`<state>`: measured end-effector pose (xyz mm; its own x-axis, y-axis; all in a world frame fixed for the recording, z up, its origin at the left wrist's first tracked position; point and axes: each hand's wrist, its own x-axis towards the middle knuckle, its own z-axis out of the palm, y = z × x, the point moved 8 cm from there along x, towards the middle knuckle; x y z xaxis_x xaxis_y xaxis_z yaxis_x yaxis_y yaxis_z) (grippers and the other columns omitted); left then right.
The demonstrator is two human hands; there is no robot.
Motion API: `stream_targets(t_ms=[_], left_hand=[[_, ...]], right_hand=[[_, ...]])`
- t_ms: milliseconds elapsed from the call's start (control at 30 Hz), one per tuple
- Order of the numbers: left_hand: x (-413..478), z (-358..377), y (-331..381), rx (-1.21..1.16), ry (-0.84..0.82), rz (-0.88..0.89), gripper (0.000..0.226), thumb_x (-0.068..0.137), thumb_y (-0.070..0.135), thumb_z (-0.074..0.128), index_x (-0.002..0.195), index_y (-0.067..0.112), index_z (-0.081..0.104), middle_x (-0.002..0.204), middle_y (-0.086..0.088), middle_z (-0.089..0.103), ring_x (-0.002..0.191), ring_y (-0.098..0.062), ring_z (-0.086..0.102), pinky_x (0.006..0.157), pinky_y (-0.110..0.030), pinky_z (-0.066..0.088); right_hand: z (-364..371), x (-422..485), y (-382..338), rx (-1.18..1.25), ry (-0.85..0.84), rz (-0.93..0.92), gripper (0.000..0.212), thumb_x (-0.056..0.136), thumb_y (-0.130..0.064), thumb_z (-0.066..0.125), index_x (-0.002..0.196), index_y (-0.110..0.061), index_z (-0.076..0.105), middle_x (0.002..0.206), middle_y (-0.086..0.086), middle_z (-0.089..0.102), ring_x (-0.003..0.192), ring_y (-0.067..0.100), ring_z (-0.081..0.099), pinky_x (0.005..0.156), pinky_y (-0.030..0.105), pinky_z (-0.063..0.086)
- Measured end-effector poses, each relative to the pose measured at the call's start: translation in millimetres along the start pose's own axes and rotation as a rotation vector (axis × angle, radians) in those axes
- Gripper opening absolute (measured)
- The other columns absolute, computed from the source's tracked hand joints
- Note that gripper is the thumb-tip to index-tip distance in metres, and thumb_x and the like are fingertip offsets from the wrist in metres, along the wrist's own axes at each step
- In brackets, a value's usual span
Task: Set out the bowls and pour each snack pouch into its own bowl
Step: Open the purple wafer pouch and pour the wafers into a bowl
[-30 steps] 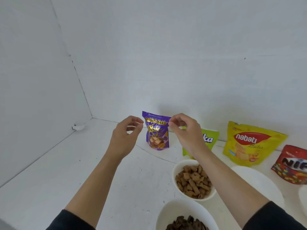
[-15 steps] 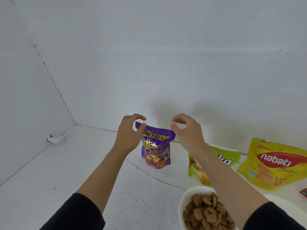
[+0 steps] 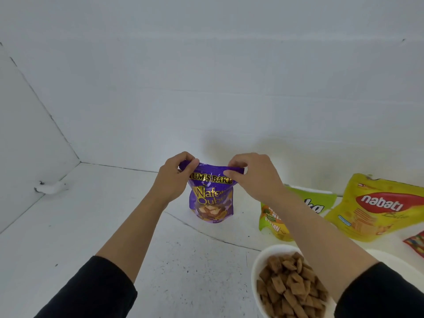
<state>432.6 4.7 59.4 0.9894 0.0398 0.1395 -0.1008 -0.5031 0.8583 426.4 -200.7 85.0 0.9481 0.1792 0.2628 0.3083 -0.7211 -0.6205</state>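
Head view: left hand (image 3: pixel 175 177) and right hand (image 3: pixel 254 177) pinch the purple pouch (image 3: pixel 211 198) top, hiding its corners; white bowl (image 3: pixel 259 267) cut off; table (image 3: pixel 68 226) open leftward.

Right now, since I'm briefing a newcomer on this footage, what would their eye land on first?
The purple Wafer Qube pouch stands upright at centre, its top edge pinched by the left hand and right hand. At lower right, a white bowl holds brown snack pieces; beyond it sit a green pouch and a yellow Nabati pouch.
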Motion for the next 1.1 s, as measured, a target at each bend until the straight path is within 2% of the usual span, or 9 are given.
stream_targets(t_ms=[67,167,267,400,500,600,667,900,1100], left_hand=[[-6.9,-6.4,1.6,0.004,0.019,0.013,0.022,0.103,0.030,0.057,0.083,0.024,0.062,0.079,0.005,0.067,0.074,-0.017,0.058,0.074,-0.034,0.046],[-22.3,-25.2,10.4,0.004,0.073,0.017,0.023,0.104,0.032,0.056,0.082,0.027,0.059,0.081,0.006,0.068,0.076,-0.020,0.062,0.073,-0.034,0.047],[-41.5,-52.2,26.1,0.002,0.116,0.037,0.021,0.104,0.033,0.055,0.084,0.026,0.060,0.086,0.006,0.071,0.085,-0.025,0.068,0.074,-0.033,0.050],[-75.0,-92.6,47.3,-0.009,0.161,0.068,0.020,0.103,0.033,0.057,0.086,0.024,0.062,0.084,0.005,0.071,0.080,-0.024,0.068,0.068,-0.026,0.048],[-107.0,-121.1,56.6,-0.045,0.157,0.067,0.020,0.102,0.033,0.060,0.083,0.027,0.064,0.082,0.008,0.072,0.077,-0.023,0.070,0.078,-0.043,0.057],[-141.5,-146.3,57.5,-0.059,0.140,0.057,0.019,0.101,0.032,0.061,0.084,0.027,0.066,0.083,0.008,0.072,0.082,-0.027,0.071,0.087,-0.056,0.057],[-164.5,-157.0,53.6,-0.067,0.121,0.047,0.018,0.101,0.031,0.061,0.084,0.027,0.068,0.082,0.008,0.071,0.081,-0.028,0.071,0.089,-0.060,0.056],[-233.2,-165.4,9.0,-0.130,0.081,-0.018,0.017,0.099,0.024,0.063,0.082,0.024,0.068,0.078,0.004,0.070,0.075,-0.018,0.063,0.088,-0.058,0.054],[-274.8,-141.3,-40.1,-0.217,0.051,-0.112,0.019,0.099,0.020,0.062,0.082,0.018,0.068,0.077,0.000,0.070,0.071,-0.011,0.062,0.078,-0.046,0.052]], right_hand=[[-0.6,-4.9,-12.0,-0.041,0.020,-0.061,0.008,0.089,-0.022,0.074,0.087,-0.015,0.076,0.086,0.000,0.074,0.084,0.021,0.064,0.078,0.037,0.049],[-3.8,-12.3,-33.5,0.021,0.065,-0.124,0.005,0.089,-0.016,0.073,0.087,-0.012,0.076,0.084,0.001,0.071,0.082,0.022,0.062,0.078,0.038,0.050],[-9.4,-20.2,-56.3,0.102,0.122,-0.154,0.003,0.089,-0.014,0.073,0.087,-0.013,0.075,0.081,-0.005,0.066,0.078,0.016,0.058,0.074,0.031,0.047],[-12.5,-35.9,-86.2,0.309,0.147,-0.120,0.005,0.089,-0.010,0.074,0.086,-0.014,0.074,0.082,-0.007,0.067,0.079,0.013,0.062,0.071,0.026,0.051],[-12.0,-52.1,-110.4,0.417,0.136,-0.129,0.011,0.088,-0.010,0.075,0.084,-0.020,0.073,0.083,-0.009,0.070,0.083,0.021,0.066,0.071,0.028,0.053],[-8.1,-75.2,-135.0,0.492,0.097,-0.171,0.017,0.087,-0.009,0.076,0.081,-0.026,0.073,0.081,-0.010,0.071,0.082,0.022,0.067,0.069,0.031,0.054],[0.3,-94.0,-146.9,0.535,0.061,-0.175,0.019,0.087,-0.009,0.076,0.081,-0.027,0.073,0.081,-0.010,0.072,0.081,0.019,0.067,0.069,0.032,0.055],[47.2,-151.9,-154.5,0.636,-0.062,-0.086,0.017,0.086,-0.007,0.077,0.080,-0.023,0.076,0.083,-0.002,0.075,0.084,0.028,0.068,0.073,0.039,0.057],[87.4,-196.2,-138.5,0.614,-0.082,0.013,0.028,0.086,-0.005,0.076,0.080,-0.032,0.074,0.084,-0.006,0.073,0.081,0.018,0.067,0.074,0.041,0.059]])
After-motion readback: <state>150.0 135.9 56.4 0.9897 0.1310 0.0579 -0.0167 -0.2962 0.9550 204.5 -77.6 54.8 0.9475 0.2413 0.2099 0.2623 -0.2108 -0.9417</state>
